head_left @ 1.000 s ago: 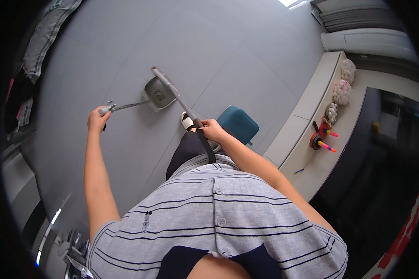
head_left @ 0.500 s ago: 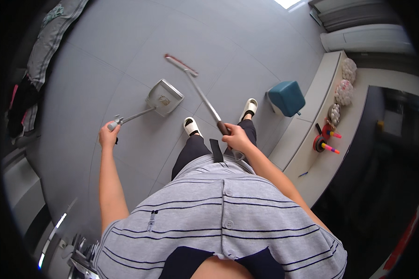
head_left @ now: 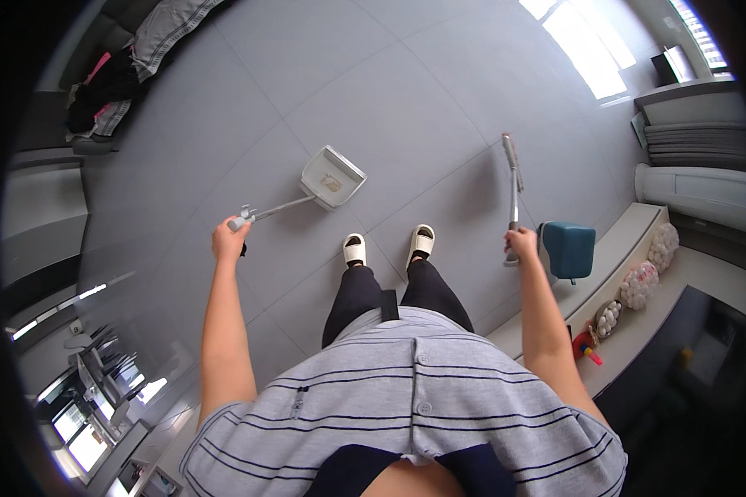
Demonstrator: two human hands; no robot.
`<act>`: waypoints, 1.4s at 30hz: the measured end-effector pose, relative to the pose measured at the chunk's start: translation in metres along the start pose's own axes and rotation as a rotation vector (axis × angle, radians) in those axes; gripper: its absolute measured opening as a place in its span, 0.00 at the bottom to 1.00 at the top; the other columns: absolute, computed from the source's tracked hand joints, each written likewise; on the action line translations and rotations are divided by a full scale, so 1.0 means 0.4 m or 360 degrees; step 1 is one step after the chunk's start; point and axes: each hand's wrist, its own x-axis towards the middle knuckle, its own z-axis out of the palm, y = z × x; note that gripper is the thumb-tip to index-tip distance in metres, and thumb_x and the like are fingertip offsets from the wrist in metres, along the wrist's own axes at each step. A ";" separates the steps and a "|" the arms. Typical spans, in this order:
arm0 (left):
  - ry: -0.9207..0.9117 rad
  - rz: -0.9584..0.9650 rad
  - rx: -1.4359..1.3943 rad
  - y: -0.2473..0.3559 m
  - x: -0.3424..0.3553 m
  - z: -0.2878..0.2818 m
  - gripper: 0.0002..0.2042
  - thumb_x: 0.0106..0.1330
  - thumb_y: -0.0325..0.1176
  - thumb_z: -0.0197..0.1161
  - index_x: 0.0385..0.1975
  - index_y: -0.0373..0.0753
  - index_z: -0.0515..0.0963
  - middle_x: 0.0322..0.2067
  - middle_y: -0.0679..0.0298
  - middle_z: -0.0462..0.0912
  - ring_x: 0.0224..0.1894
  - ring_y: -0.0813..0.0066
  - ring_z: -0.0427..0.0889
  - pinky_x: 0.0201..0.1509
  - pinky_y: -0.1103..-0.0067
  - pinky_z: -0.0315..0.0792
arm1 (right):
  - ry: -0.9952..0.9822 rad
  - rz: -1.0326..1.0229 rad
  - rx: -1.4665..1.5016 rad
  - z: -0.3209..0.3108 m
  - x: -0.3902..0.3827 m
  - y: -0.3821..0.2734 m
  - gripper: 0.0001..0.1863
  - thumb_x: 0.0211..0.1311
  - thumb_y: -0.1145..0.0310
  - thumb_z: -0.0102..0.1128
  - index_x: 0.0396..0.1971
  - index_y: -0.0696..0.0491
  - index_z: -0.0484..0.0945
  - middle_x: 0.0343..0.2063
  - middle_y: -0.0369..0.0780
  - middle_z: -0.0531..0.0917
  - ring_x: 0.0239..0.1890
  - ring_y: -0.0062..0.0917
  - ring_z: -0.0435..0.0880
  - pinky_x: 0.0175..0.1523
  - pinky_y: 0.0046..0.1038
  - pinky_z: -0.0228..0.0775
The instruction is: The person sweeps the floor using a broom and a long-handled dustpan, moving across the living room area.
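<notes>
My left hand (head_left: 227, 240) is wrapped round the grey end of a long-handled dustpan (head_left: 345, 162). The pan is pale and open-topped, held out ahead of my left foot, with a small brownish bit of debris (head_left: 331, 182) in it. Out to the right, my right hand (head_left: 520, 243) grips the dark handle of a broom (head_left: 515, 195). Its metal pole points away from me to a narrow bar-shaped head, seen nearly edge-on. A soft shadow lies on the floor left of the broom; whether the head touches the floor I cannot tell.
A teal-topped bin (head_left: 568, 250) stands just right of my right hand. Behind it runs a low white cabinet (head_left: 609, 248) with bags of white balls (head_left: 641, 285) on it. Clothes (head_left: 162, 37) lie at the far left. My white slippers (head_left: 421, 240) are on grey tiles.
The broom has swung from in front of my feet out to the right, its head now near the bin's side. My view has turned; the dustpan stays in my left hand.
</notes>
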 end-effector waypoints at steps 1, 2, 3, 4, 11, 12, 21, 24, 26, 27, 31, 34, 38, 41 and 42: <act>0.0005 0.0003 0.0026 0.010 -0.004 0.008 0.20 0.46 0.44 0.66 0.39 0.42 0.79 0.30 0.60 0.82 0.35 0.64 0.81 0.37 0.70 0.72 | -0.0015 0.0052 0.0020 -0.020 0.031 -0.019 0.03 0.42 0.80 0.53 0.20 0.63 0.72 0.14 0.40 0.73 0.11 0.25 0.72 0.15 0.27 0.66; 0.0007 0.0009 0.0044 0.026 -0.005 0.018 0.20 0.46 0.44 0.66 0.38 0.42 0.79 0.31 0.60 0.82 0.36 0.64 0.81 0.37 0.70 0.72 | -0.0024 0.0100 0.0036 -0.033 0.061 -0.039 0.03 0.42 0.80 0.53 0.20 0.63 0.72 0.14 0.40 0.72 0.11 0.25 0.72 0.15 0.27 0.65; 0.0024 0.0007 0.0075 0.038 -0.007 0.026 0.20 0.46 0.44 0.66 0.38 0.42 0.79 0.31 0.60 0.82 0.36 0.63 0.80 0.37 0.70 0.72 | -0.0036 0.0095 0.0029 -0.024 0.087 -0.052 0.03 0.42 0.80 0.53 0.20 0.63 0.72 0.14 0.40 0.72 0.11 0.25 0.72 0.15 0.27 0.65; 0.0030 -0.0006 0.0073 0.049 0.002 0.032 0.20 0.46 0.44 0.66 0.38 0.42 0.79 0.31 0.60 0.82 0.36 0.63 0.80 0.37 0.70 0.72 | -0.0069 0.0096 0.0085 -0.010 0.109 -0.063 0.02 0.42 0.80 0.53 0.20 0.62 0.72 0.14 0.40 0.72 0.11 0.25 0.71 0.15 0.27 0.64; -0.0042 -0.0107 0.0158 0.078 0.091 0.025 0.20 0.46 0.46 0.66 0.39 0.44 0.79 0.31 0.60 0.82 0.36 0.62 0.80 0.37 0.70 0.72 | -0.0282 0.0049 -0.0259 0.271 0.015 -0.169 0.07 0.43 0.76 0.57 0.24 0.63 0.74 0.16 0.40 0.73 0.17 0.25 0.74 0.20 0.29 0.65; -0.0030 -0.0110 0.0170 0.074 0.095 0.025 0.21 0.46 0.47 0.66 0.39 0.44 0.79 0.31 0.61 0.82 0.36 0.63 0.80 0.37 0.70 0.72 | -0.0328 -0.0004 -0.0454 0.316 -0.018 -0.175 0.08 0.42 0.76 0.57 0.25 0.63 0.76 0.17 0.41 0.74 0.19 0.25 0.75 0.22 0.30 0.66; -0.0055 -0.0328 0.0075 0.139 0.196 -0.017 0.20 0.46 0.46 0.66 0.38 0.43 0.79 0.32 0.62 0.82 0.37 0.64 0.80 0.38 0.70 0.72 | -0.0996 -0.0297 -0.0766 0.495 -0.177 -0.287 0.18 0.42 0.74 0.59 0.38 0.58 0.78 0.21 0.40 0.79 0.22 0.23 0.77 0.28 0.25 0.69; -0.0057 -0.0205 0.0138 0.184 0.240 -0.026 0.20 0.46 0.47 0.66 0.39 0.44 0.79 0.33 0.62 0.82 0.37 0.63 0.80 0.39 0.70 0.73 | -0.1116 -0.0237 -0.0573 0.442 -0.164 -0.352 0.21 0.43 0.76 0.59 0.43 0.59 0.76 0.19 0.37 0.78 0.21 0.19 0.75 0.26 0.22 0.68; -0.0046 -0.0150 0.0141 0.197 0.280 -0.038 0.19 0.46 0.46 0.66 0.38 0.45 0.79 0.32 0.63 0.82 0.37 0.64 0.80 0.37 0.70 0.72 | -0.1176 -0.0097 -0.0382 0.400 -0.158 -0.380 0.27 0.41 0.75 0.61 0.48 0.61 0.73 0.20 0.39 0.78 0.19 0.20 0.75 0.25 0.23 0.68; -0.0039 -0.0112 0.0147 0.202 0.298 -0.042 0.18 0.47 0.46 0.66 0.37 0.46 0.79 0.31 0.63 0.82 0.37 0.64 0.80 0.36 0.70 0.72 | -0.1067 -0.0311 -0.0351 0.396 -0.148 -0.370 0.29 0.42 0.77 0.61 0.51 0.61 0.70 0.19 0.38 0.77 0.15 0.20 0.73 0.20 0.24 0.66; -0.0062 0.0015 0.0197 0.221 0.362 -0.067 0.19 0.47 0.46 0.66 0.38 0.46 0.79 0.31 0.63 0.82 0.36 0.64 0.80 0.37 0.70 0.72 | -0.0816 -0.0116 0.0006 0.314 -0.103 -0.433 0.29 0.42 0.80 0.59 0.51 0.59 0.71 0.18 0.38 0.77 0.12 0.19 0.72 0.17 0.20 0.65; -0.0059 0.0051 0.0206 0.201 0.414 -0.060 0.19 0.47 0.46 0.66 0.39 0.45 0.79 0.31 0.62 0.82 0.37 0.64 0.80 0.37 0.70 0.72 | -0.0597 -0.0156 -0.0011 0.252 0.038 -0.452 0.29 0.43 0.82 0.57 0.52 0.61 0.69 0.16 0.38 0.75 0.12 0.21 0.73 0.14 0.23 0.65; -0.0279 -0.0142 0.0059 0.233 0.438 -0.056 0.19 0.48 0.41 0.67 0.41 0.44 0.78 0.34 0.61 0.82 0.39 0.65 0.79 0.40 0.72 0.72 | -0.0270 -0.0178 0.0187 0.181 0.229 -0.517 0.11 0.43 0.79 0.55 0.31 0.61 0.75 0.12 0.37 0.71 0.11 0.21 0.71 0.14 0.26 0.65; -0.0132 0.0103 0.0271 0.254 0.434 -0.037 0.20 0.48 0.41 0.67 0.41 0.41 0.77 0.35 0.59 0.81 0.39 0.63 0.79 0.41 0.71 0.72 | -0.0187 -0.0063 0.0224 0.138 0.394 -0.573 0.03 0.43 0.80 0.53 0.22 0.62 0.72 0.13 0.39 0.71 0.11 0.24 0.70 0.14 0.26 0.64; -0.0138 0.0074 0.0285 0.254 0.437 -0.044 0.20 0.48 0.41 0.67 0.41 0.41 0.77 0.35 0.59 0.81 0.39 0.63 0.79 0.41 0.71 0.72 | -0.0179 -0.0024 0.0299 0.141 0.417 -0.614 0.01 0.45 0.80 0.53 0.20 0.61 0.72 0.13 0.39 0.70 0.12 0.24 0.71 0.15 0.26 0.64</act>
